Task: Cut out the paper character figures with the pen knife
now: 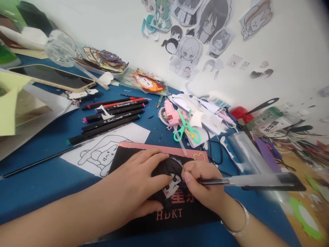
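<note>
A paper cutout of a black-haired cartoon face (pixel 171 187) lies on a black and pink notebook (pixel 136 228) lettered HDKT. Across the cutout's left side rests my left hand (pixel 140 185), fingers spread and pressing it flat. My right hand (pixel 203 180) is closed around a black gel pen (pixel 246 180) with a clear barrel. Its tip is at the right edge of the cutout's face, partly hidden by my fingers; whether it touches cannot be made out. Under the notebook's left edge sits a line drawing on white paper (pixel 100 154).
Several black markers (pixel 110 120) lie beyond my left hand. Green scissors (pixel 187 128), a pink glue gun (pixel 172 113) and paper scraps (pixel 208 116) are piled behind the notebook. A phone (pixel 51 77) lies at left. Cartoon cutouts (pixel 213 20) cover the wall.
</note>
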Demonstrator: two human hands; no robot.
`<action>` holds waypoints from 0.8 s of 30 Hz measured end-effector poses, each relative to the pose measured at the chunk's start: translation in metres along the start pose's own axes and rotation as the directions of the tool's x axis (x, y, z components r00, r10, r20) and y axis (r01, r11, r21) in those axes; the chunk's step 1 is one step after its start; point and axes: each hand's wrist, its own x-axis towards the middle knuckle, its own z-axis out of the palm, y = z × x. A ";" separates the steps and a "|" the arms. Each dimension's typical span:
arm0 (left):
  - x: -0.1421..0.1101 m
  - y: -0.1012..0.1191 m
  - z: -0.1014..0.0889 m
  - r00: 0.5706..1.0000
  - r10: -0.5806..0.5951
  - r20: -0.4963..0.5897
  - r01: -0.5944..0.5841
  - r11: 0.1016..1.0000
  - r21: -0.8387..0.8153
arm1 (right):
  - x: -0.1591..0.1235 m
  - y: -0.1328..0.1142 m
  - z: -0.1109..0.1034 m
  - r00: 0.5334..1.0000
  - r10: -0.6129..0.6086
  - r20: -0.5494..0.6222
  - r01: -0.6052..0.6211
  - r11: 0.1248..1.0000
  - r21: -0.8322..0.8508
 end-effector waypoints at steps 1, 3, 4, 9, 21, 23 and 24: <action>0.001 0.000 -0.002 1.000 -0.004 0.011 0.004 1.000 0.000 | 0.000 0.000 0.000 1.000 -0.005 -0.010 0.005 1.000 -0.007; 0.003 0.001 -0.007 0.999 -0.017 0.048 0.017 1.000 0.000 | 0.000 -0.001 -0.001 1.000 -0.019 -0.017 0.019 0.999 -0.027; 0.004 0.002 -0.009 0.997 -0.022 0.070 0.022 1.000 -0.004 | 0.000 -0.001 -0.001 1.000 -0.024 -0.016 0.024 0.999 -0.028; 0.007 0.005 -0.019 0.989 -0.052 0.139 0.056 0.998 -0.026 | -0.001 0.001 0.001 0.997 -0.001 -0.073 0.000 1.000 -0.007; 0.006 0.004 -0.017 0.994 -0.037 0.104 0.038 0.999 -0.014 | 0.002 0.001 0.003 0.999 0.030 -0.021 -0.031 0.999 -0.010; 0.005 0.004 -0.017 0.994 -0.037 0.103 0.038 0.999 -0.007 | 0.002 0.001 0.003 0.999 0.035 -0.002 -0.035 0.999 -0.012; 0.005 0.004 -0.017 0.994 -0.036 0.104 0.036 0.999 -0.002 | 0.002 0.001 0.003 0.999 0.043 0.008 -0.043 0.999 -0.008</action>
